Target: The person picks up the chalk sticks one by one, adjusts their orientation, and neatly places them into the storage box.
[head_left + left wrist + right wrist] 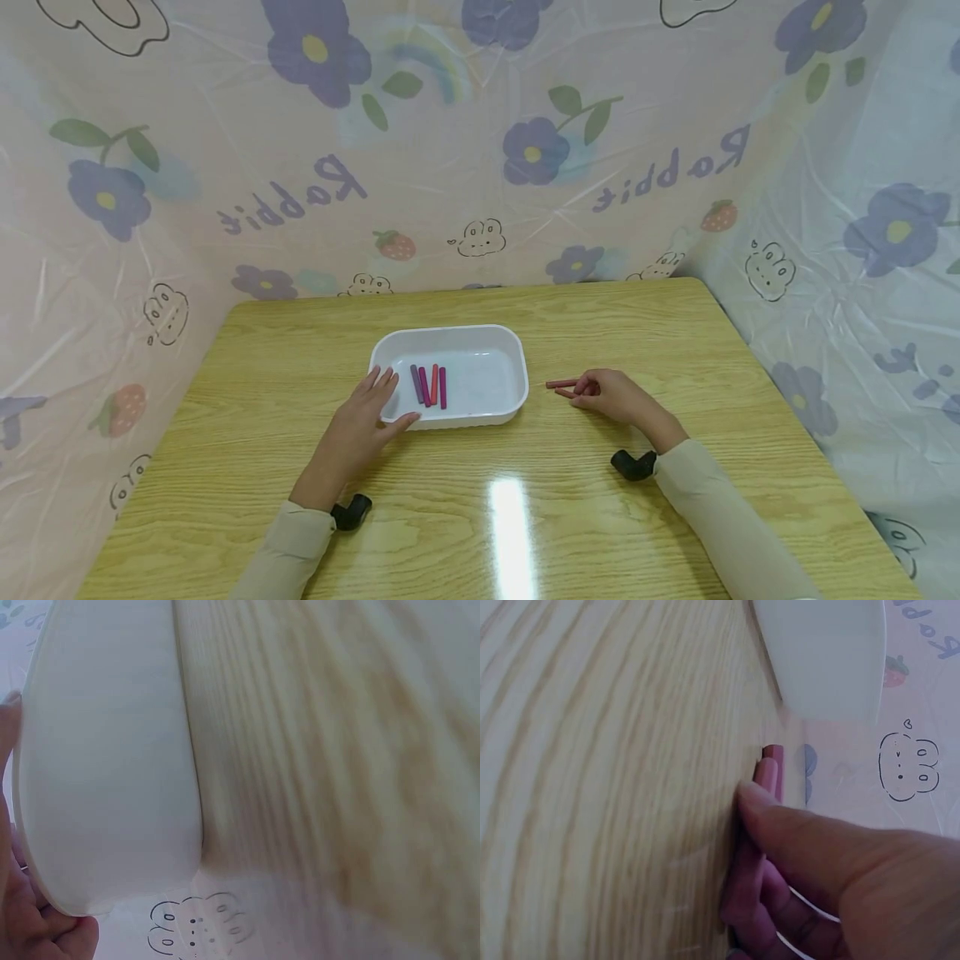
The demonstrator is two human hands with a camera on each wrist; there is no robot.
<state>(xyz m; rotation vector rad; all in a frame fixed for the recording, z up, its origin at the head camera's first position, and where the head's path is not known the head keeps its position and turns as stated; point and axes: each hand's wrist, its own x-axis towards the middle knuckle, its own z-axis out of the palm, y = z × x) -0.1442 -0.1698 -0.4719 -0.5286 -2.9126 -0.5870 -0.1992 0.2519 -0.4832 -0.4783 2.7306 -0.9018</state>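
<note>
Nearest the camera, at the bottom left, a beige left sleeve (pixel 288 542) leads past a black wrist mount (pixel 352 512) to the person's left hand (pixel 362 425). Its fingers are spread apart at the left end of a white plastic tray (pixel 487 412), with the thumb by the near rim. Inside the tray, left of its middle, four short sticks lie side by side, pointing roughly away from the person: from the left, a greyish-purple stick (pixel 417 384), a magenta stick (pixel 424 387), an orange stick (pixel 434 383) and a second magenta stick (pixel 443 388).

Just right of the tray, at the wood-grain table (pixel 420 500), are two reddish sticks. The right hand (pixel 611 397) pinches the nearer reddish stick (pixel 766 774) between thumb and fingers; whether it also grips the farther reddish stick (pixel 558 384), I cannot tell. A beige right sleeve (pixel 723 508) runs toward the bottom right. Behind everything hangs a pale curtain (pixel 435 183) printed with purple flowers, strawberries and rabbit faces.
</note>
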